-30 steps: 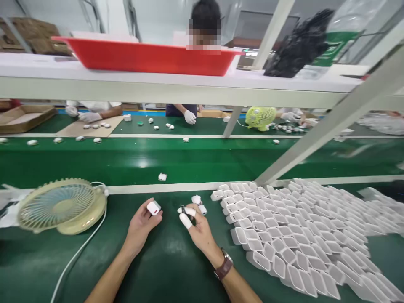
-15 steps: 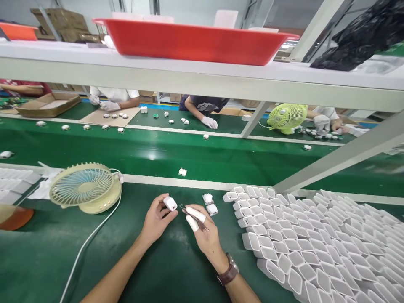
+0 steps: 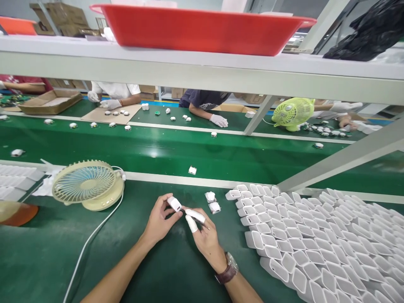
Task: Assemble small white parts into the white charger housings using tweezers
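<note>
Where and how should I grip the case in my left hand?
Probably by its long sides, coming from the left, where your left hand is: the case is a narrow block, and its slotted end faces your right hand.

tool point(image 3: 206, 227) partly hidden by right hand point(image 3: 208, 242), its tip too small to tell if touching case point(image 3: 173, 203), black bag point(image 3: 370, 35) at two o'clock cut off by edge, orange tub point(image 3: 19, 26) at ten likewise, worker point(image 3: 205, 100) at twelve, head behind shelf point(image 3: 202, 73)
</note>
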The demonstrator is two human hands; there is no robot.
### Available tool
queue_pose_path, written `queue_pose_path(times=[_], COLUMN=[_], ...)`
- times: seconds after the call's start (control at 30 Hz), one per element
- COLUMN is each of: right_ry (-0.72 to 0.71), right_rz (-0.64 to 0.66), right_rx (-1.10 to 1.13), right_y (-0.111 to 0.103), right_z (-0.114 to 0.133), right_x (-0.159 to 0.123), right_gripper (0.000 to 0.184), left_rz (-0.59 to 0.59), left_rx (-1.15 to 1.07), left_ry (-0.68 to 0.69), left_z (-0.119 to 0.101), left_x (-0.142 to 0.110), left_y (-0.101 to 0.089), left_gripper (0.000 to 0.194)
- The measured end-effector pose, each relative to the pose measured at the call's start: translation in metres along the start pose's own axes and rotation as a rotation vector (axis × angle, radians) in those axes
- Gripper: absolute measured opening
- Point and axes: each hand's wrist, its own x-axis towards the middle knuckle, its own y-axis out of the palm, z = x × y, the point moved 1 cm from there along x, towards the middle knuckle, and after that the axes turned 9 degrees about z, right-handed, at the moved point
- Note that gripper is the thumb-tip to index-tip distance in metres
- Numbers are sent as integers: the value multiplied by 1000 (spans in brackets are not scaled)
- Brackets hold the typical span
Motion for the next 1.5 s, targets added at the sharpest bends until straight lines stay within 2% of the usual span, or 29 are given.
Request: queue_pose_path(times=[0.27,0.43,0.6,0.8,0.9,1.1,1.2,1.3,1.33,1.4,1.5], right_ry=[51,80,126,139,78,-16,-17,38,94,325,474], right_rz=[23,74,131,75,55,440,534,539,527,483,367], right_rx=[68,74,68,107,-35,-699,-824,-903,-943,-1032,-1101], right_y=[-3,-9,-14,-17,-25,-18,-17,-32,-41,-61,-91], right_z=[1,3,1,-8,-6,2,4,3,0,-12,-37], right_x=[2,2,3,3,3,-18,-23,0,15,50,99], right_gripper=[28,30,34,28,27,43,52,60,61,58,52], left_rz=[46,7,-9,36,34,-5,-15,-13,-13,-11,-3], left_rx=[-59,-21,23,77,126,37,-15,-54,-60,-56,-37], left_ry=[11,50,12,32,52,23,15,14,10,-2,0], left_z=[-1,-3,0,0,-2,-2,-3,-5,-6,-8,-11], left_x=[1,0,-1,4,6,6,6,7,7,7,6], left_y=[0,1,0,-2,-4,-8,-9,-9,-10,-11,-15], left_gripper=[58,56,58,55,52,64,69,69,65,56,48])
